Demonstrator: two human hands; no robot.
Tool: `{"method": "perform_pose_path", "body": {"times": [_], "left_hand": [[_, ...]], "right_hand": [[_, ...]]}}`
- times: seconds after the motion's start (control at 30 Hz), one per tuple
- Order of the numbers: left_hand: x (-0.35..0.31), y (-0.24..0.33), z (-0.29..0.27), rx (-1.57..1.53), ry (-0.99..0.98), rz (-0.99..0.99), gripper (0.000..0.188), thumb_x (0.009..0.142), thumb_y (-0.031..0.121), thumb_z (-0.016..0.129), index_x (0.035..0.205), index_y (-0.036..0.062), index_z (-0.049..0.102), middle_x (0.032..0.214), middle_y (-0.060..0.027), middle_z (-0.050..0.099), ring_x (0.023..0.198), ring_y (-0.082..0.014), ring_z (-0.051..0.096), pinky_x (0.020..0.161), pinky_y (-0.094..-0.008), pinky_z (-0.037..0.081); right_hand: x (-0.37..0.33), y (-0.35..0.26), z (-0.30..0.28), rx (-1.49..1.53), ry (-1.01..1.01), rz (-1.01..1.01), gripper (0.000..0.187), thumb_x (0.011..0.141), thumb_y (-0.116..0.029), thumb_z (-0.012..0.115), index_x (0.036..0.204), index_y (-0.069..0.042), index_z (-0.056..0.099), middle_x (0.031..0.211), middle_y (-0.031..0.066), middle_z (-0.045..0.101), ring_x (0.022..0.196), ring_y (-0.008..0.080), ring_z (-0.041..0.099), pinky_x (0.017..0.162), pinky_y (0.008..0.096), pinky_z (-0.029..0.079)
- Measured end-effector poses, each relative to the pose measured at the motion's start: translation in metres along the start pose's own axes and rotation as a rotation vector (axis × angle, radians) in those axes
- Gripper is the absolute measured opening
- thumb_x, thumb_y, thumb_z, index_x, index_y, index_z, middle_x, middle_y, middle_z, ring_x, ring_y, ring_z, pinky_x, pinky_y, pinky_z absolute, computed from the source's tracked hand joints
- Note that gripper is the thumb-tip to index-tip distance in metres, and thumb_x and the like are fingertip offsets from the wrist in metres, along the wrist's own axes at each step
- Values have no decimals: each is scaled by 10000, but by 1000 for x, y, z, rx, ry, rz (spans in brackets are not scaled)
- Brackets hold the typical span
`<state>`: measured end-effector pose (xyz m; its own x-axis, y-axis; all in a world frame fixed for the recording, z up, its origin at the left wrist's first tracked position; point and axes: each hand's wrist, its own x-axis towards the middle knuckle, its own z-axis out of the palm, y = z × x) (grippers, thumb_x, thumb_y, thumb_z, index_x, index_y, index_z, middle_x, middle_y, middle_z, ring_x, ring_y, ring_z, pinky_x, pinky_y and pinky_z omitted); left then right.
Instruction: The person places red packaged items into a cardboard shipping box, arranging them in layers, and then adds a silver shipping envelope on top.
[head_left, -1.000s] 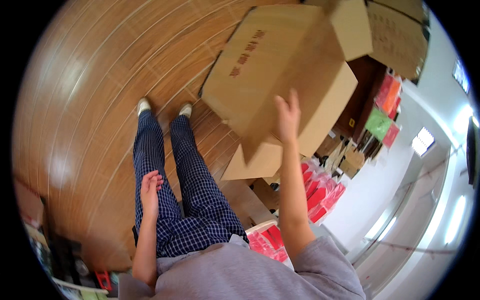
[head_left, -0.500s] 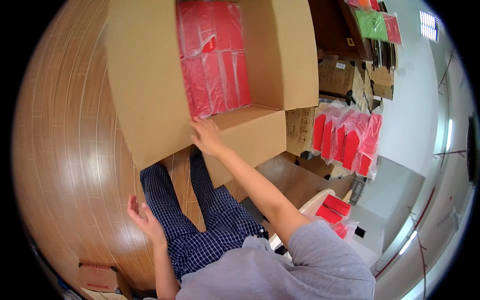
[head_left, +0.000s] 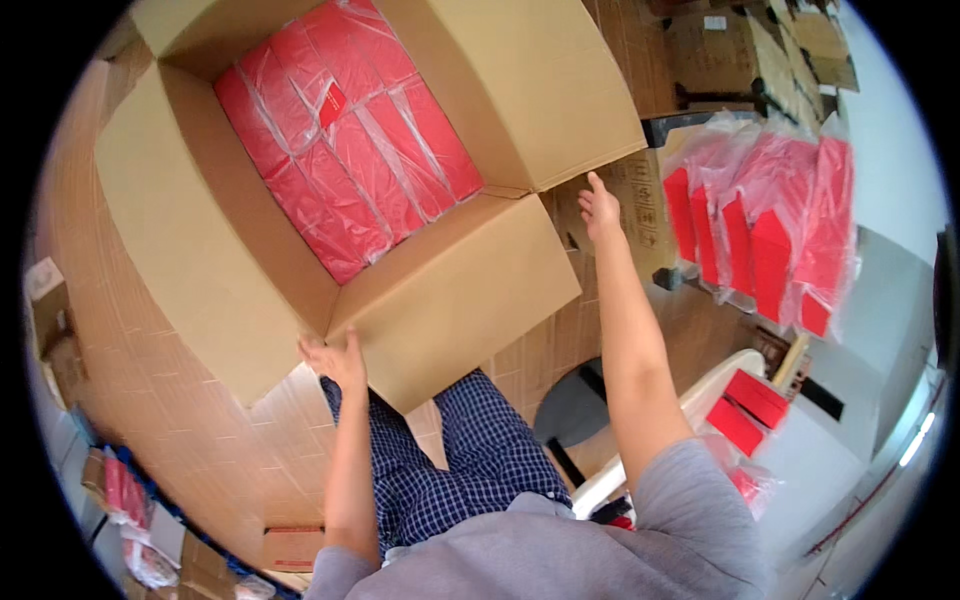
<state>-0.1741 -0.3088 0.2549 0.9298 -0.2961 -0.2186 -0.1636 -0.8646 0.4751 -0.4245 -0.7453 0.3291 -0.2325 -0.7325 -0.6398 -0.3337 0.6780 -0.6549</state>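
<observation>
The left hand's grip (head_left: 338,362) is at the near corner of a large, open brown cardboard box (head_left: 460,300); whether it grasps, I cannot tell. The right hand's grip (head_left: 600,207), released, is near the right flap. Red, plastic-wrapped packages (head_left: 395,150) lie inside.

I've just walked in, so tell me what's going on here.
A person is at a large open brown cardboard box, its flaps spread outward. Inside lie rectangular red packages in clear plastic wrap. The left hand is at the box's near corner, between two flaps; the open right hand is beside the right flap's corner, though contact is hard to tell. More red pieces in clear plastic bags are to the right.
</observation>
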Motion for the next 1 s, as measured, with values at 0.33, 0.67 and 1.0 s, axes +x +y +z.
{"method": "perform_pose_path", "body": {"times": [0.33,0.67,1.0], "left_hand": [[57,-3,8,-666,-180,-936,445,925,295,447,1205,-49,484,1178,-125,538,1034,-242,552,881,-373,461],[187,-200,-72,-297,-272,-655,313,878,337,564,662,130,472,483,14,340,400,-109,311,379,-299,232],[127,72,-178,-548,-774,-168,811,889,633,352,1462,100,139,1356,-181,418,1231,-253,417,1024,-361,320]], "right_hand": [[-20,48,72,139,-400,-58,448,920,-383,532,1109,19,587,1066,78,625,920,170,587,803,327,467],[-148,199,105,-28,-546,-29,401,922,-318,528,1140,15,582,1118,109,621,1014,179,568,914,328,425],[-332,180,113,-128,-799,-775,732,763,-121,638,1418,-232,333,1488,173,216,1357,331,249,1085,448,252]]}}
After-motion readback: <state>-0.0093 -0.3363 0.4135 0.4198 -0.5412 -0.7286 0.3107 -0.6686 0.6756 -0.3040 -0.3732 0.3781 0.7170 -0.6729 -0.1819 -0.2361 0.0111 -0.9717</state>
